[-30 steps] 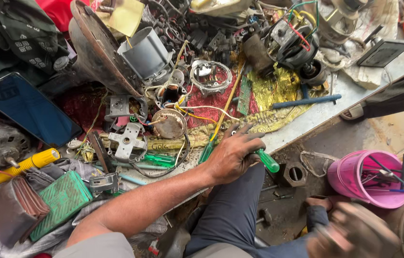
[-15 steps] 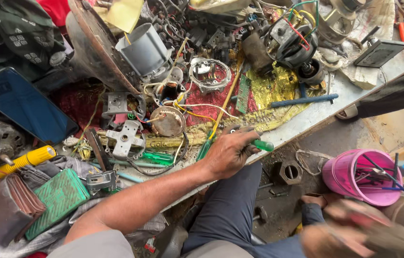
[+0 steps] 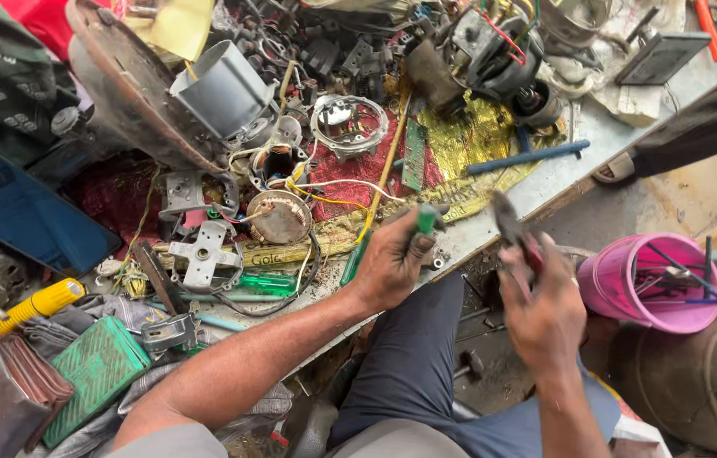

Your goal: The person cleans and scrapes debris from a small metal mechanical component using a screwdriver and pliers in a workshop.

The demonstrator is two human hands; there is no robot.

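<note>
Surface (image 3: 545,182): grey-white worktop, crowded with motor parts, wires and tools; front edge running diagonally from lower left to upper right.
Fan housing (image 3: 134,93): large rusty brown disc, tilted on edge at upper left, grey cylinder (image 3: 223,85) leaning against it.
Bucket (image 3: 630,280): pink, on the floor right of the surface, holding thin tools; well apart from the left hand, near the right hand.
Tablet (image 3: 23,212): dark blue slab, flat at far left.
Left arm: bare forearm entering from lower left, stretched diagonally up and right across the surface edge, wrist straight.
Right arm: forearm rising from bottom right, wrist bent slightly inward, held over the lap below the surface edge.
Green case (image 3: 95,373): ribbed, at lower left beside a brown wallet (image 3: 2,394).
Left hand (image 3: 392,259): back up, grip clenched around a green-handled screwdriver (image 3: 426,219); handle end sticking out above the knuckles, at the front edge of the surface.
Right hand (image 3: 545,305): motion-blurred, fingers curled, grasping dark pliers (image 3: 511,225) with red on the handles; tip pointing up toward the surface edge, just beside the left hand, not touching.
Blue rod (image 3: 528,157): lying flat on the surface above both hands.
Coil winding (image 3: 278,216): round, copper-brown, left of the left hand, yellow and white wires trailing from it.
Second green screwdriver (image 3: 269,282): translucent handle, flat on the surface beside the left forearm.
</note>
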